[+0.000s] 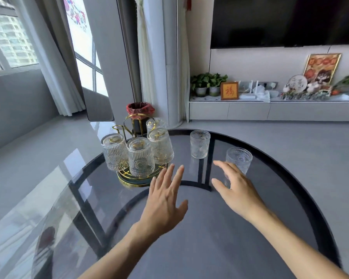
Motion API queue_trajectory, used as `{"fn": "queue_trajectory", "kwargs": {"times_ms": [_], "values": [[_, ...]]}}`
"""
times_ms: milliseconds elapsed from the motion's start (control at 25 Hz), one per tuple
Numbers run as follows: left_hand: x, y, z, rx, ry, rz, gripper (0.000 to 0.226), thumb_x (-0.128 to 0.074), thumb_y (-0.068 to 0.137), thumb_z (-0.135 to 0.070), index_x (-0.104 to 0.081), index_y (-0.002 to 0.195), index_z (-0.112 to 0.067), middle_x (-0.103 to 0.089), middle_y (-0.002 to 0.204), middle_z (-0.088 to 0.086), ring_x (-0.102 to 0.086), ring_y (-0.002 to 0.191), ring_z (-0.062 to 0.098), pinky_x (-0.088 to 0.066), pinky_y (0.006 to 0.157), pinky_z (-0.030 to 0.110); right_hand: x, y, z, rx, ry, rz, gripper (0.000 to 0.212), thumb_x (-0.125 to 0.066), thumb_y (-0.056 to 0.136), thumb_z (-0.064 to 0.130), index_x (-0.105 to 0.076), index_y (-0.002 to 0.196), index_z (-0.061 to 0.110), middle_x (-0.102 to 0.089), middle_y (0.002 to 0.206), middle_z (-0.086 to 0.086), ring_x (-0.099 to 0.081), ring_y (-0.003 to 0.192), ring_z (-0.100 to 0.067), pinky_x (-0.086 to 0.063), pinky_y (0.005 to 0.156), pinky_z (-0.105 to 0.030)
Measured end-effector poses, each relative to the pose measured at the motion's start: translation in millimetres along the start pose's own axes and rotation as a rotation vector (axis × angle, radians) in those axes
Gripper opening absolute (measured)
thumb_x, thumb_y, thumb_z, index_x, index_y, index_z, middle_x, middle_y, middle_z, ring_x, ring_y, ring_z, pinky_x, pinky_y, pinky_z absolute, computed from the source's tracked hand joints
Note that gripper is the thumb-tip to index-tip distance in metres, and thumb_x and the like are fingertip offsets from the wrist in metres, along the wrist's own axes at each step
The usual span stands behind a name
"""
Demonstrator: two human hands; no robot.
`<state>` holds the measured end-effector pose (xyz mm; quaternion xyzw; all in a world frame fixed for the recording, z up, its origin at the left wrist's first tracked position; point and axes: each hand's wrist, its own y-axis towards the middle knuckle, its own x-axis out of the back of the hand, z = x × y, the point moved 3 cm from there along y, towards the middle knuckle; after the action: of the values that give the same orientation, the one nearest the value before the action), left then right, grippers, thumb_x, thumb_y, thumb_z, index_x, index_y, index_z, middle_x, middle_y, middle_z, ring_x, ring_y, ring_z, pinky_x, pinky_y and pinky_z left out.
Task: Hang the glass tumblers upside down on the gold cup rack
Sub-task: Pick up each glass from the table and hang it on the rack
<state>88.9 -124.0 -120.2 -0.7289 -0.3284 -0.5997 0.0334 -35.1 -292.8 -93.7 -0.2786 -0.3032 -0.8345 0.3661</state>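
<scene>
The gold cup rack [129, 179] stands on a round dark base at the left of the glass table, with several ribbed glass tumblers [140, 157] hanging upside down on its arms. One gold arm [117, 128] at the back left is bare. Two tumblers stand upright on the table: a far one [199, 144] and a near one [238, 160]. My right hand [233, 188] is open with fingers spread, just in front of the near tumbler, not closed on it. My left hand [165, 200] hovers open beside the rack's base, holding nothing.
The table is a round dark glass top [210, 238] with a black rim. A red-lined bin [140, 111] stands on the floor behind the rack. A low white cabinet [270, 111] with plants and frames runs along the far wall.
</scene>
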Motion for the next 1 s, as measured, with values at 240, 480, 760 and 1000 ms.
{"fn": "queue_trajectory", "kwargs": {"times_ms": [240,480,760,1000], "values": [[-62.7,14.1,-0.5,0.150,0.025,0.180,0.087,-0.039,0.088,-0.069,0.002,0.155,-0.031,0.000,0.165,-0.002,0.005,0.150,0.019,0.004,0.118,0.043,23.7,2.3,-60.7,-0.327,0.017,-0.223,0.042,-0.068,0.081,0.029,-0.048,0.117,0.024,-0.057,0.113,0.001,-0.058,0.094,-0.022,-0.046,0.076,-0.035],[-82.9,17.3,10.9,0.144,0.132,0.231,0.084,-0.012,0.085,-0.079,-0.009,0.155,-0.032,-0.003,0.164,-0.003,0.005,0.150,0.017,0.007,0.118,0.043,6.7,26.1,-108.5,-0.578,0.183,-0.159,0.089,-0.077,0.070,0.036,-0.029,0.143,0.021,-0.041,0.144,-0.009,-0.047,0.125,-0.027,-0.040,0.095,-0.038],[-85.5,18.4,11.6,0.139,0.142,0.189,0.082,-0.011,0.086,-0.079,-0.017,0.154,-0.033,-0.006,0.164,-0.004,0.001,0.150,0.015,0.005,0.119,0.043,-5.5,54.7,-111.8,-0.465,0.362,-0.285,0.091,-0.080,0.067,0.043,-0.031,0.143,0.034,-0.046,0.146,0.002,-0.044,0.131,-0.022,-0.036,0.103,-0.034],[-79.9,16.9,11.4,0.180,0.008,0.174,0.081,-0.020,0.085,-0.080,-0.029,0.151,-0.034,-0.017,0.163,-0.007,-0.006,0.150,0.012,0.001,0.121,0.042,-10.3,44.7,-90.8,-0.492,0.358,-0.309,0.077,-0.081,0.061,0.050,-0.043,0.124,0.028,-0.057,0.129,0.000,-0.056,0.112,-0.020,-0.044,0.093,-0.033]]}}
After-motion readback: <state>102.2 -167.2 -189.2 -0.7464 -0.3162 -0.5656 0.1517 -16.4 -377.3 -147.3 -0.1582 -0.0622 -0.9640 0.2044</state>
